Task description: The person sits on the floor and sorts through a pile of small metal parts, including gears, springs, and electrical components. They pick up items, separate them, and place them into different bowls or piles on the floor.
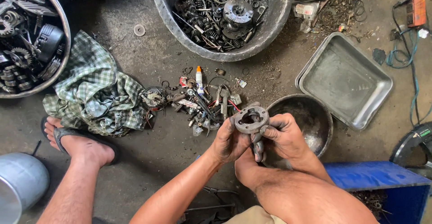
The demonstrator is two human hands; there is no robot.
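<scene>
— From the head view, how many containers?

— Three big basins of metal parts, one dark bowl (310, 116), one empty square tray (346, 80), one blue crate (378, 179).

— The hands?

— Left hand (229, 140) and right hand (285, 136) are together, both clamped on one round metal part (250, 119) above the floor, beside the bowl.

— Any packages?

— One small white tube (199, 77) with an orange cap, amid scrap beside a checked cloth (94, 89).

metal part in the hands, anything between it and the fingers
Nothing visible does: the left hand and right hand grip the round metal part bare, fingers directly on its rim, above the dark bowl.
</scene>
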